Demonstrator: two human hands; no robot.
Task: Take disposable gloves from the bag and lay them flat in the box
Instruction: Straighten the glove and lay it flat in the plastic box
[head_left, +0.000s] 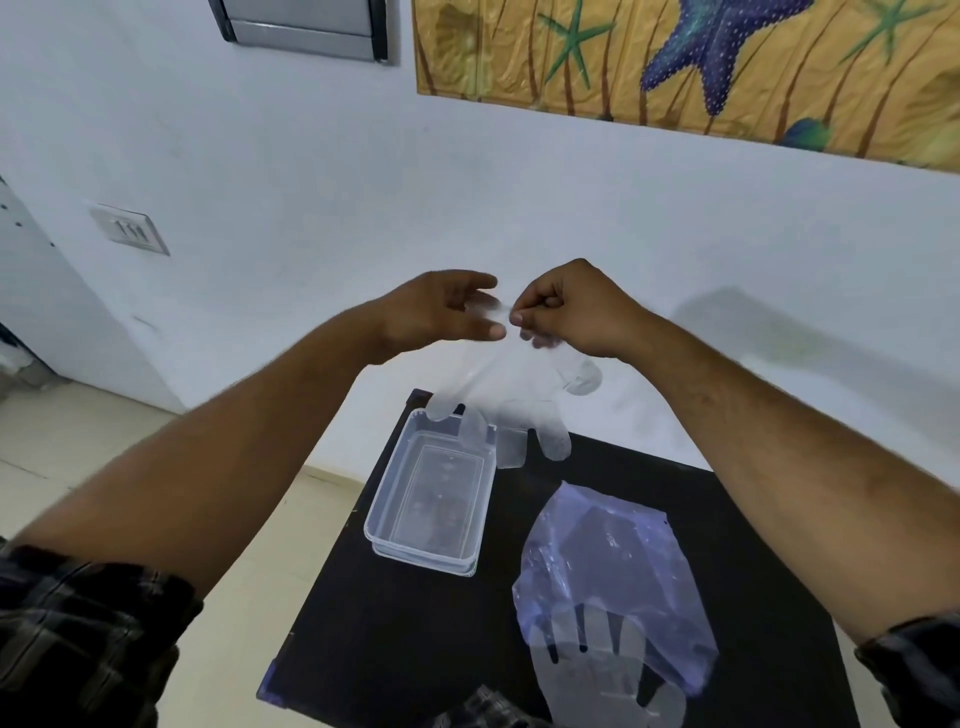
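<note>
A clear disposable glove (524, 410) hangs in the air, fingers down, above the far end of the black table (395, 623). My right hand (566, 312) pinches its cuff between thumb and forefinger. My left hand (441, 312) is at the same cuff, fingers spread, thumb and fingertips touching the plastic. Below the glove stands a clear plastic box (431, 499) with nothing visible in it. To its right lies a bluish plastic bag (608, 571), with another clear glove (602, 660) sticking out of its near end.
The table stands against a white wall. A tiled floor (104, 467) lies to its left. A wall switch (130, 228) is at the left, and a starfish picture (701, 62) hangs above. My checked sleeves show at the bottom corners.
</note>
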